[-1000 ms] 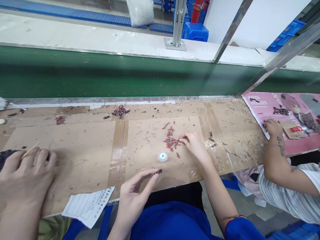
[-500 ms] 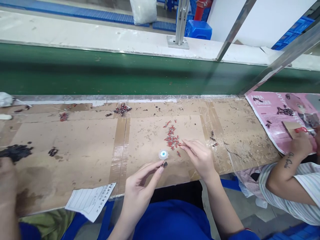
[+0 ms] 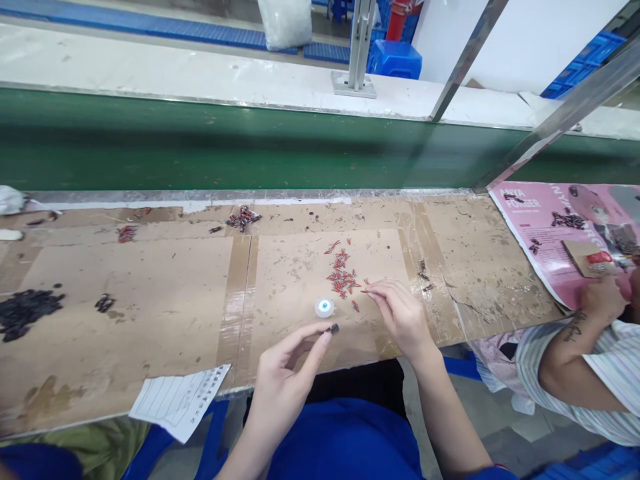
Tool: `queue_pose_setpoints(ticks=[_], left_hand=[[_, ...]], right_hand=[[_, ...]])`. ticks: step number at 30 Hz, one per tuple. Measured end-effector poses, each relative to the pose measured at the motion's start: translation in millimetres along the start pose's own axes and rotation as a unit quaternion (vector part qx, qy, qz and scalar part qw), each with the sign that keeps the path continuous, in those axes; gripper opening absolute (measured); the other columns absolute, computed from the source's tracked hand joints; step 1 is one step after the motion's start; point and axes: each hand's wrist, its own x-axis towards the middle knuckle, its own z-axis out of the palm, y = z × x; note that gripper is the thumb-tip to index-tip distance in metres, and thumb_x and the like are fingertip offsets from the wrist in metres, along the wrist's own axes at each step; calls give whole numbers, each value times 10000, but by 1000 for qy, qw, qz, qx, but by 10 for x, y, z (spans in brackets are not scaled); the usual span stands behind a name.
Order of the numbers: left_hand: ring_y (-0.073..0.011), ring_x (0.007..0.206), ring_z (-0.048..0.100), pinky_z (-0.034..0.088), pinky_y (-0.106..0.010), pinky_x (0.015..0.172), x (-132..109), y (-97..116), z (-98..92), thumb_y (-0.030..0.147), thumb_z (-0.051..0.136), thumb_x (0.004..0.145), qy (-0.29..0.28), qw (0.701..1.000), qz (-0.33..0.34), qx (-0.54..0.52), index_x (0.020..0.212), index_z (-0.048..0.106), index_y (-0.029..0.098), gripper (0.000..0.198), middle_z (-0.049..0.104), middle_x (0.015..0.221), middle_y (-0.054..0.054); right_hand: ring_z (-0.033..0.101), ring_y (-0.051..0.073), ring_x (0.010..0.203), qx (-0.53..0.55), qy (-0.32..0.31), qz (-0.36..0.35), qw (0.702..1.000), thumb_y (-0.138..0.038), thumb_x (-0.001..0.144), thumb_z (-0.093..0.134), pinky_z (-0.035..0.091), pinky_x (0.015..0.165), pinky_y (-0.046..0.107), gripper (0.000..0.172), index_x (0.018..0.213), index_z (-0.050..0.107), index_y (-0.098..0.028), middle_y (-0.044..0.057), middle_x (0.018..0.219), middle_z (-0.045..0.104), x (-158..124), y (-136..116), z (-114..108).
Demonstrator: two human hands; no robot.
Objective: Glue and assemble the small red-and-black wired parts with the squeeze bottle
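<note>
Between the thumb and forefinger of my left hand (image 3: 293, 363) is a small black part (image 3: 334, 329), pinched just above the cardboard near the table's front. My right hand (image 3: 403, 313) is closed in a pinch on a small red part (image 3: 365, 291), whose pointed end sticks out to the left. A loose pile of small red parts (image 3: 343, 275) with thin metallic bits lies on the cardboard, left of my right fingertips. Just in front of my left fingertips sits a small round translucent piece (image 3: 325, 307) with a blue centre.
A heap of black parts (image 3: 27, 310) lies far left, and a mixed red-black pile (image 3: 243, 217) at the back. A lined paper (image 3: 180, 403) overhangs the front edge. At right, a co-worker's hand (image 3: 603, 300) is over a pink printed sheet (image 3: 530, 230). A green wall (image 3: 225, 147) borders the back.
My right fingertips have drawn slightly right, away from the pile, with a red part between them. My left hand has shifted slightly right with the black part. The hand at far left has left the view.
</note>
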Motion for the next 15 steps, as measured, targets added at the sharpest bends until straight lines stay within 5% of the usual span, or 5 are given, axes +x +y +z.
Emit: queue_pose_setpoints(ticks=[6,9,12,15], left_hand=[[-219,859,750,621,-283,797,-1,-29,60,389,667,853,-26,999,20,14,927,749,176,240,775,908,-83],[-216,952,732,611,-295,834,15,22,185,319,612,892,-36,995,89,41,945,743,198,186,762,1006,-90],[-241,1134,667,565,-364,966,54,73,337,269,591,901,-36,982,170,71,948,743,213,168,697,1222,-105],[-229,1089,688,571,-369,963,86,84,435,252,594,902,-46,979,187,67,965,739,212,163,712,1188,-99]], right_hand=[[689,223,924,25,-17,35,999,-184,974,484,586,812,381,166,970,647,-213,98,933,719,-23,73,34],[675,211,898,82,0,56,995,-199,960,512,577,804,370,142,905,641,-218,78,883,701,-43,13,-15],[678,191,849,173,-14,103,979,-255,955,547,576,773,339,142,866,653,-225,56,846,703,-92,-97,-77],[697,174,809,259,-32,177,949,-345,939,587,584,738,303,172,865,675,-217,59,869,725,-156,-174,-96]])
